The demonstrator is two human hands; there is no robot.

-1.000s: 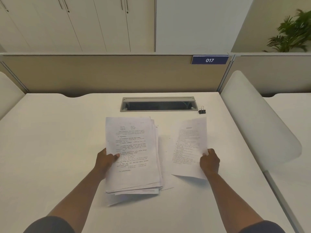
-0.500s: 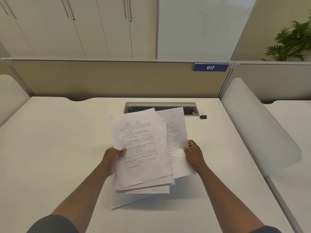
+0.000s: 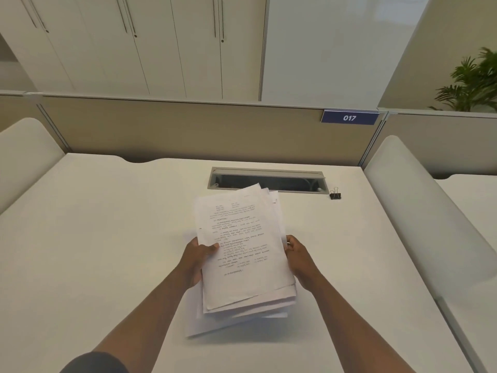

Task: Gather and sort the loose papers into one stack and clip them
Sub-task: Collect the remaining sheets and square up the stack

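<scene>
A stack of printed white papers (image 3: 242, 251) is held above the white desk (image 3: 107, 251), its sheets fanned unevenly at the bottom edge. My left hand (image 3: 197, 259) grips the stack's left edge with the thumb on the top page. My right hand (image 3: 297, 255) holds the right edge. The lowest sheet (image 3: 196, 328) sags toward the desk. A small black binder clip (image 3: 335, 194) stands on the desk at the back right, apart from both hands.
A grey cable slot (image 3: 269, 179) is set into the desk behind the papers. A beige partition (image 3: 188, 133) with a blue "017" sign (image 3: 349, 117) runs along the back. White curved side screens (image 3: 419, 211) flank the desk.
My right hand brought its single sheet leftward under the stack held by my left hand. Both hands now hold one stack, and my view tilted up.
</scene>
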